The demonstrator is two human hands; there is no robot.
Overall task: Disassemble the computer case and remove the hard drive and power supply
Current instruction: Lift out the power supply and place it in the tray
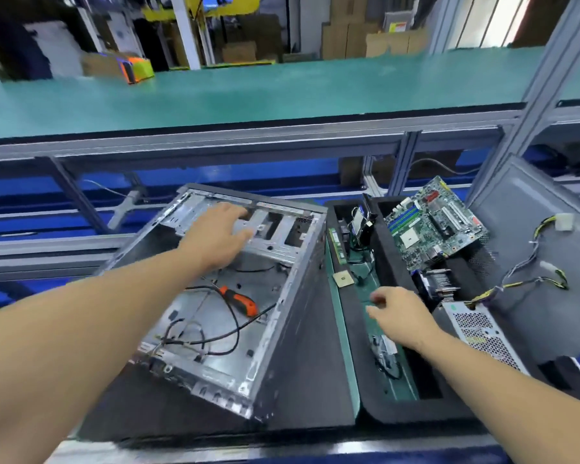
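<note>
The grey computer case (292, 329) lies open on its side at the centre of the bench, gutted, with loose black cables (215, 329) on its floor. An orange-handled screwdriver (240, 301) lies inside it. My left hand (220, 234) reaches into the case, fingers extended over the metal drive cage (272, 242). My right hand (399, 316) hovers with relaxed fingers, holding nothing, above the black foam tray (352, 346). The silver power supply (479, 329) rests to the right of that hand, its yellow-black wire bundle (529, 272) trailing away. No hard drive is clearly visible.
In the tray's compartments lie a green motherboard (432, 226), a RAM stick (336, 246), a CPU chip (343, 280), a heatsink (439, 283) and small parts. The removed grey side panel (543, 209) leans at right. A green shelf (248, 92) runs behind.
</note>
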